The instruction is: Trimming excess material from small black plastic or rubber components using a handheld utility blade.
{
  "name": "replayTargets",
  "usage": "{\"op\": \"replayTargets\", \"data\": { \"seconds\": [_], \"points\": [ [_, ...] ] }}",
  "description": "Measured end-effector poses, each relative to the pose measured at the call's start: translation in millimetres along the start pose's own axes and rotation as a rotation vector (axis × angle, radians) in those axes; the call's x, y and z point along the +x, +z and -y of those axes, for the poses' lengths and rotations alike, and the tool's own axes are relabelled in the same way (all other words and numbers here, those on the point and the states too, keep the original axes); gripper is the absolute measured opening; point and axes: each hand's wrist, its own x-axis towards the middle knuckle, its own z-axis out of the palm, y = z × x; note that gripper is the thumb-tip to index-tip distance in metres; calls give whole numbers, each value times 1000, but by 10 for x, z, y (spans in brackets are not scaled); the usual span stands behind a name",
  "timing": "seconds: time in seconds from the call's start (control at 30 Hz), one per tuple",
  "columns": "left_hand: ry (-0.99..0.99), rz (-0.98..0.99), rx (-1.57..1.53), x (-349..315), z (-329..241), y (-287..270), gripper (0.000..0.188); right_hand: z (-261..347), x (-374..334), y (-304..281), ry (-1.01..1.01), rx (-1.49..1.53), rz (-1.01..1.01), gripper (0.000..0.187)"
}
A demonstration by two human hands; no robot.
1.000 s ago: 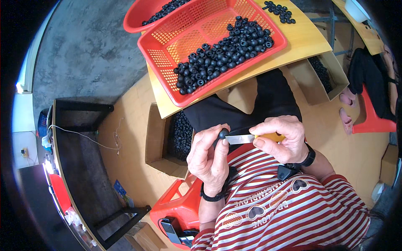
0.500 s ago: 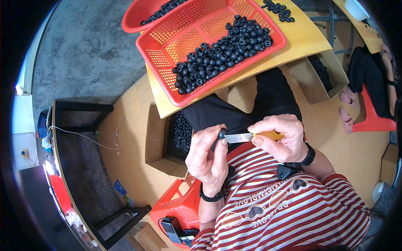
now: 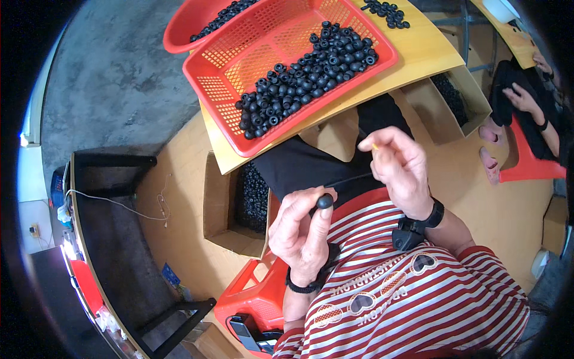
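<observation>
My left hand (image 3: 301, 234) has its grip pinched on a small round black rubber piece (image 3: 324, 201). At two o'clock from it, my right hand (image 3: 402, 169) is closed on a thin yellow-handled tool (image 3: 375, 146). The red plastic mesh basket of black rubber rings (image 3: 287, 63) sits at twelve o'clock on the wooden counter (image 3: 418, 54).

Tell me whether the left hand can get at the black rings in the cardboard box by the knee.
Probably yes: the left hand hangs just right of the open-topped cardboard box, nothing lies between, though it already pinches a black ring.

Matt, perhaps rubber black ring (image 3: 324, 201); glossy red plastic basket (image 3: 239, 78).
</observation>
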Motion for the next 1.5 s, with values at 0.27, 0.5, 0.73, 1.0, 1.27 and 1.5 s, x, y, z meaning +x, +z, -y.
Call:
{"op": "replayTargets", "data": {
  "seconds": [0.27,0.5,0.73,1.0,1.27,1.5],
  "points": [
    [36,99,114,77,-3,2,21,-1,-74,140,-147,-185,219,17],
    [52,14,135,24,25,83,24,42,-85,114,-99,-310,216,14],
    [377,101,536,102,-14,118,42,40,-86,127,-203,-390,217,17],
    [344,124,552,78,-20,126,35,38,-74,132,-108,-337,203,19],
    [190,83,416,45,-30,95,25,27,-67,121,-82,-207,176,17],
    [149,16,256,10,88,-3,22,91,-139,8,-146,-223,210,14]
  ]
}}
